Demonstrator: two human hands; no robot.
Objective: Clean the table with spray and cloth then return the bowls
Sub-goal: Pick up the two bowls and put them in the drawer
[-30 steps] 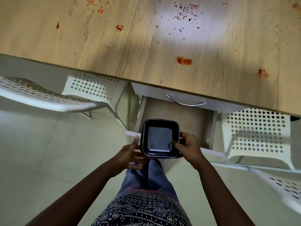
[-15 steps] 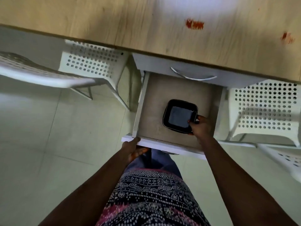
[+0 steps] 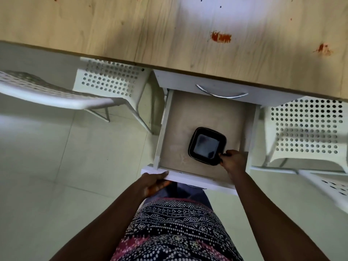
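No legible text, labels or numbers in view.
Checked surfaces carry no readable marking: table [image 3: 113, 25], drawer [image 3: 188, 178], bowl [image 3: 207, 146], chairs [image 3: 111, 80] and patterned garment [image 3: 175, 228]. The garment shows dotted ornament only, no lettering; the table bears red stains, not signs.

A white perforated chair [image 3: 105, 85] stood at ten o'clock, another perforated chair [image 3: 308, 132] at three o'clock. Pale floor tiles [image 3: 56, 166] spread toward eight o'clock. A curved metal handle [image 3: 222, 93] sat near twelve o'clock.
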